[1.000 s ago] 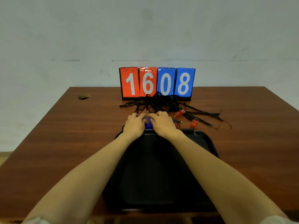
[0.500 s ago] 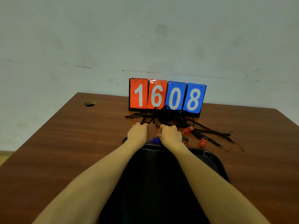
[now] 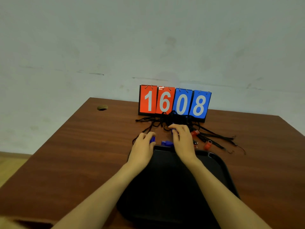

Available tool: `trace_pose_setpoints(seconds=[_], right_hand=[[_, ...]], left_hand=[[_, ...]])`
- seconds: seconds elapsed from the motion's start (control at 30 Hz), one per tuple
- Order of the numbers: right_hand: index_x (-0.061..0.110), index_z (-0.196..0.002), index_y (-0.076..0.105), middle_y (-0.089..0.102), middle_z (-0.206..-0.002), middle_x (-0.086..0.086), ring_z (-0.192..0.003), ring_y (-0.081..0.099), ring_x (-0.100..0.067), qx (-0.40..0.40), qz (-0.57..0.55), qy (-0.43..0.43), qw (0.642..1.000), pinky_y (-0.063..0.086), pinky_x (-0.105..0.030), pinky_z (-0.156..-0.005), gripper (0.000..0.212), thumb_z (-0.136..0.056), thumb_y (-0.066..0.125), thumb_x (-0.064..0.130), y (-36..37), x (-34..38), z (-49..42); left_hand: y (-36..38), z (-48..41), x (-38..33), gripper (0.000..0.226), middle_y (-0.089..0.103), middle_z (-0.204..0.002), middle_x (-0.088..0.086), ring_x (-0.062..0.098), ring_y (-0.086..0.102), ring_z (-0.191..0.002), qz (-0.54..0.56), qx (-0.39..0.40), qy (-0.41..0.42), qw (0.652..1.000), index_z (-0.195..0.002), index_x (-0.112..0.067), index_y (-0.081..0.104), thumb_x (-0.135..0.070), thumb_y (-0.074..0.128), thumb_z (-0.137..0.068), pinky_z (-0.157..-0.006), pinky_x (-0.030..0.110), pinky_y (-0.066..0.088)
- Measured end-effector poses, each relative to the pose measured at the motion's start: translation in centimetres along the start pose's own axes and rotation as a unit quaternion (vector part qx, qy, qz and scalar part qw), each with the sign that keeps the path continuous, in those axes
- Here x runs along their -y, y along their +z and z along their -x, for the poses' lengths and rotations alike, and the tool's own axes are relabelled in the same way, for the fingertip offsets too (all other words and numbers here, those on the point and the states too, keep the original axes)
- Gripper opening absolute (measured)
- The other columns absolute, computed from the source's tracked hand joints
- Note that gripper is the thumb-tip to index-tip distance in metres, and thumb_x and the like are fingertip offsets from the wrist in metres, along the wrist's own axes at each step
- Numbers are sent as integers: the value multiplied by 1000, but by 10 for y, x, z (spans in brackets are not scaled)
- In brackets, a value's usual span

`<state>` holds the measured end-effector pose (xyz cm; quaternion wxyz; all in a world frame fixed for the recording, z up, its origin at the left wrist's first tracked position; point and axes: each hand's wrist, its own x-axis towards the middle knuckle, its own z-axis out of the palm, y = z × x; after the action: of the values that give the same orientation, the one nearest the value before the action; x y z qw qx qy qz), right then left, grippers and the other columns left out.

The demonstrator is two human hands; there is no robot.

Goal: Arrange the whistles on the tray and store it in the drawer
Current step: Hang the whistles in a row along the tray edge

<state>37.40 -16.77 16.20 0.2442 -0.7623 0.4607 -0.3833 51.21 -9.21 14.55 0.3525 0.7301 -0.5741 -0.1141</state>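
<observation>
Against a pale wall (image 3: 99, 38), a brown table (image 3: 74, 146) is seen. A black tray (image 3: 221, 166) is placed on it; its inside is too dark to be read. Just beyond its rim, a blue whistle (image 3: 152, 139) is pinched by the left hand (image 3: 142, 148), and a second whistle (image 3: 173, 130) is held in curled fingers by the right hand (image 3: 184, 141), beside black cords (image 3: 173, 118).

A black tray (image 3: 216, 164) with a raised rim is laid flat on the counter (image 3: 82, 146). One blue whistle (image 3: 152, 139) is held in the left grip (image 3: 143, 147). A second blue whistle (image 3: 165, 143) is found just beyond the tray's far rim. A third blue whistle (image 3: 173, 130), mostly hidden, is pinched in the right grip (image 3: 183, 141). Two red whistles (image 3: 195, 133) (image 3: 207, 145) are laid further right, off the tray. Black lanyards (image 3: 175, 118) are tangled behind them.
</observation>
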Motion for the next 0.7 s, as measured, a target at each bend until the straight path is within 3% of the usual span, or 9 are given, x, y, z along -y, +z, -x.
trace_pose_setpoints(seconds=[0.13, 0.2, 0.4, 0.57, 0.7], right_hand=[[19, -122, 58, 46, -122, 3, -107, 45, -2, 49, 9, 53, 997, 35, -13, -89, 26, -99, 46, 15, 1, -3, 31], [20, -124, 57, 45, -122, 4, -108, 48, -5, 76, 10, 68, 995, 37, -16, -90, 28, -97, 50, 15, 1, -3, 43], [22, -130, 53, 45, -130, 0, -116, 49, -12, 140, 46, 73, 986, 37, -19, -95, 37, -95, 53, 12, -3, 0, 59], [25, -133, 46, 48, -132, -2, -122, 48, -16, 133, 46, 84, 987, 39, -23, -94, 42, -94, 55, 12, -5, 4, 59], [20, -127, 51, 49, -133, -4, -121, 49, -18, 147, 75, 89, 982, 41, -26, -97, 35, -93, 57, 12, -1, 3, 59]], left_hand=[[8, 17, 16, 37, 52, -126, 7, 27, 45, -118, -213, 75, 7, 974, -133, -22, 44, -28, 45, -97, -95, 35, 39], [9, 20, 22, 40, 50, -131, 8, 28, 42, -122, -255, 100, -10, 962, -137, -23, 41, -28, 43, -98, -98, 37, 37], [6, 33, 26, 57, 33, -146, 8, 27, 32, -134, -233, 99, 23, 967, -148, -22, 26, -30, 47, -96, -108, 37, 31], [0, 38, 37, 45, 36, -150, 3, 20, 30, -140, -280, 77, 103, 951, -144, -17, 38, -20, 40, -99, -113, 32, 20], [-1, 31, 43, 42, 45, -143, 2, 22, 38, -133, -275, 80, 85, 955, -141, -18, 43, -22, 42, -99, -114, 31, 24]])
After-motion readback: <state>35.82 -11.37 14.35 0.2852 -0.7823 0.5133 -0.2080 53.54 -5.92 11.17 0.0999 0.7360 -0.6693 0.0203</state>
